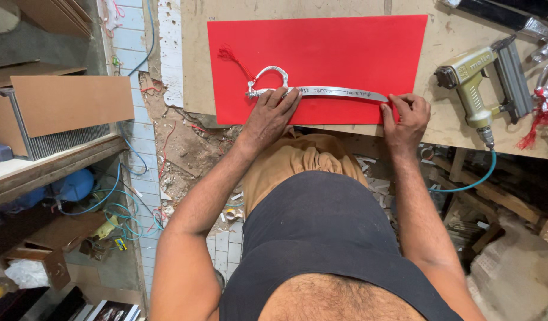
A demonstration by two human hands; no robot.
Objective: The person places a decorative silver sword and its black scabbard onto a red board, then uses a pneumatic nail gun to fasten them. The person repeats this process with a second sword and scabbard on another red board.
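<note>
Lying on a red sheet (339, 53), a curved silver sword (321, 91); both hands' fingers press it flat.

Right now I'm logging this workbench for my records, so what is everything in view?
Miniature sword: one, silver with a curved guard, lying on the red sheet.
Tassel: one, red, at the sword's hilt.
Red sheet: one, flat on the board.
Board: one, tan, bench top.
Nail gun: one, olive green, right of the sheet.
Air hose: one, teal, below the gun.
Cardboard panel: one, brown, at left.
Left hand: pressing the hilt end.
Right hand: at the blade tip.
</note>
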